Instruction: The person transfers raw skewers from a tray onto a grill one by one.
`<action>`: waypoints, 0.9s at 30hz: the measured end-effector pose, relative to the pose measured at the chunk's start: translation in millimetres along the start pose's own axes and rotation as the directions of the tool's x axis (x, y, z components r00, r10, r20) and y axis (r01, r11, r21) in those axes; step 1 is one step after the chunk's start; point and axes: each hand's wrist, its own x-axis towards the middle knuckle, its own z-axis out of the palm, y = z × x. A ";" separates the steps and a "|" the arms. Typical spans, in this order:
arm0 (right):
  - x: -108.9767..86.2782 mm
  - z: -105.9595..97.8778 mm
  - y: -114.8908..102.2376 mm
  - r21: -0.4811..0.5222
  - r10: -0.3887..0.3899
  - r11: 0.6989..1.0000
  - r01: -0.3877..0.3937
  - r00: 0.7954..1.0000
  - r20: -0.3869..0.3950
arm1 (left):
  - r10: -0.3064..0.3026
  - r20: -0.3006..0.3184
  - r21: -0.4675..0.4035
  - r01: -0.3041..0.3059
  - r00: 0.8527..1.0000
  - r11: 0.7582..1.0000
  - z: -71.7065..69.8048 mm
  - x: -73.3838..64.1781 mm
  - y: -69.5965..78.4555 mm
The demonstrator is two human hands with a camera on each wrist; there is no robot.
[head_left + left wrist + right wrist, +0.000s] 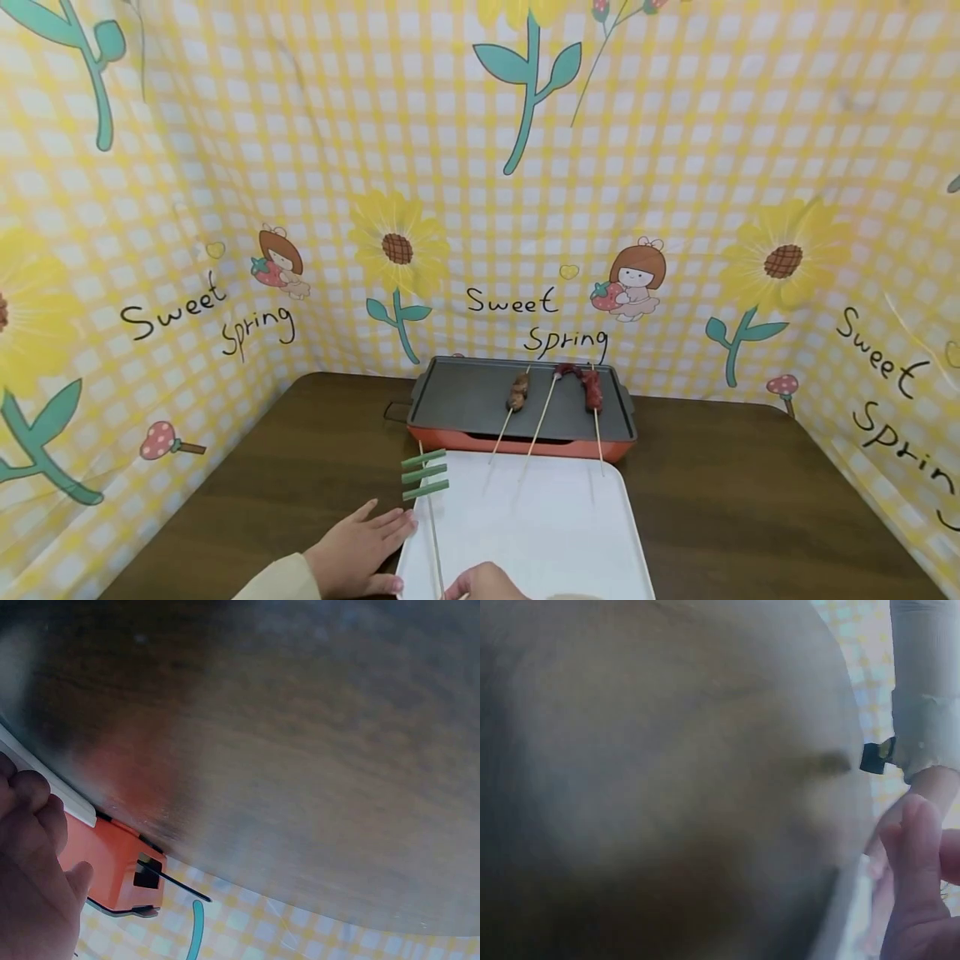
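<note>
Three green bean-like strips [425, 475] are threaded crosswise on a thin wooden skewer [435, 533] over the left side of a white tray [540, 533]. My right hand [486, 583] pinches the skewer's lower end at the tray's near side. In the right wrist view that hand [915, 877] shows with thumb and finger together; the skewer is hard to make out there. My left hand [358, 550] rests at the tray's left edge with extended fingers. The left wrist view shows the left hand [34, 855] by the tray's rim [64, 793].
Behind the tray stands an orange grill [517, 444] with a dark flat plate [465, 392]. On it lie a brown meat skewer [517, 392], a skewer with a curled dark-red piece [566, 370] and a red meat skewer [592, 392]. Their sticks reach over the tray. The brown table [712, 483] meets a checked cloth [480, 225].
</note>
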 end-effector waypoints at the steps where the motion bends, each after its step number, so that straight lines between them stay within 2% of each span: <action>1: -1.2 -3.7 -2.1 0.000 0.008 1.000 -0.008 1.000 0.018 | 0.006 -0.018 0.008 -0.006 1.000 1.000 1.3 -0.2 0.8; 5: -3.8 -18.6 -10.4 0.030 -0.029 0.999 0.027 0.997 0.072 | 0.010 -0.033 0.019 -0.010 0.999 1.000 2.6 -0.7 3.4; 8: -2.6 -24.7 -15.3 0.044 -0.075 0.996 0.073 0.996 0.056 | 0.001 -0.016 0.028 -0.001 1.000 1.000 1.5 -1.0 3.4; 13: 4.8 -30.9 -24.0 0.187 0.014 0.982 -0.019 0.999 0.030 | -0.004 -0.021 0.071 0.006 1.000 0.997 -1.4 -0.4 2.4; 16: 12.7 -36.5 -27.9 0.264 0.021 0.964 -0.025 1.000 0.016 | -0.022 0.002 0.059 0.021 1.000 0.998 -2.4 0.8 2.0; 21: 26.3 -45.7 -33.6 0.269 0.020 0.963 -0.016 1.000 -0.010 | -0.047 0.064 0.020 0.046 0.997 0.999 -3.7 1.9 2.2; 27: 39.4 -54.4 -40.7 0.272 0.029 0.962 -0.018 0.999 -0.037 | -0.051 0.080 0.016 0.050 0.995 0.999 -1.7 2.2 3.4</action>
